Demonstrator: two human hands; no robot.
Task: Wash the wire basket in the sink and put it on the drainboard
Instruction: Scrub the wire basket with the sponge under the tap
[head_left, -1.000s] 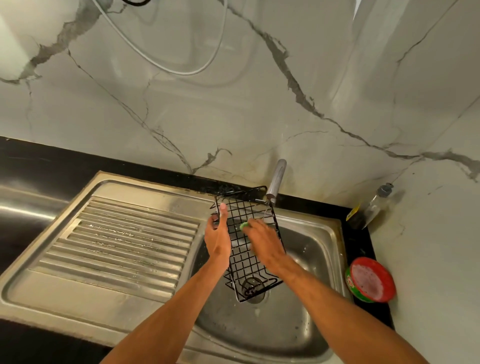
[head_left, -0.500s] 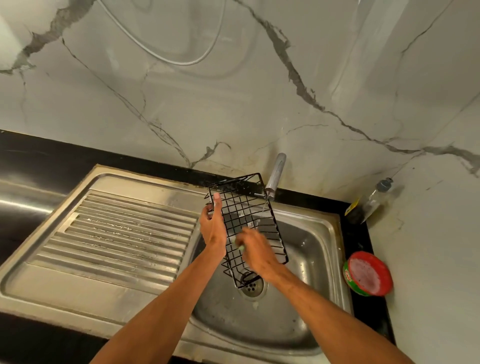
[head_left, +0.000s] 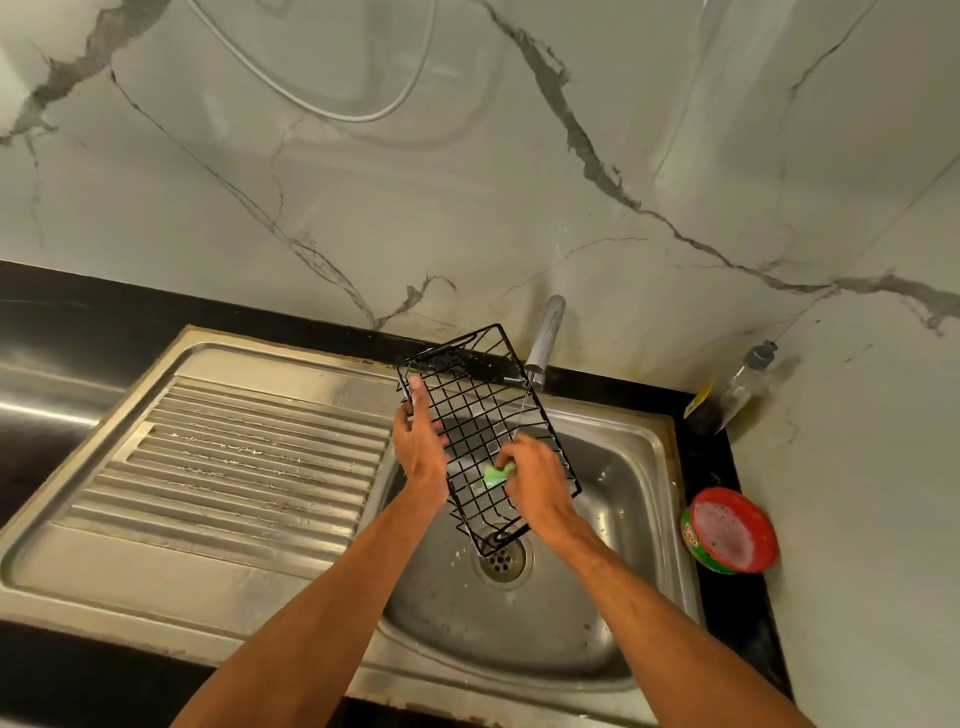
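Head: left fingers (head_left: 420, 402) grip wire basket (head_left: 470, 395), right fingers (head_left: 514, 451) pinch sponge (head_left: 493, 475) against its mesh

the right hand (head_left: 537, 486) covers most of the green scrub pad (head_left: 492, 475), so only one end shows. fingers of the left hand (head_left: 420, 444) slip behind the wire basket (head_left: 475, 410), half lost in the mesh. the basket's low end overlaps the drain (head_left: 506, 565). the hose (head_left: 358, 119) runs off the top edge. the bottle (head_left: 737, 387) label is too small to read.

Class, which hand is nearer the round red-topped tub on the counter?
Right. The right hand lies left of the tub, over the steel sink; the left hand further left, by the ribbed drainboard.
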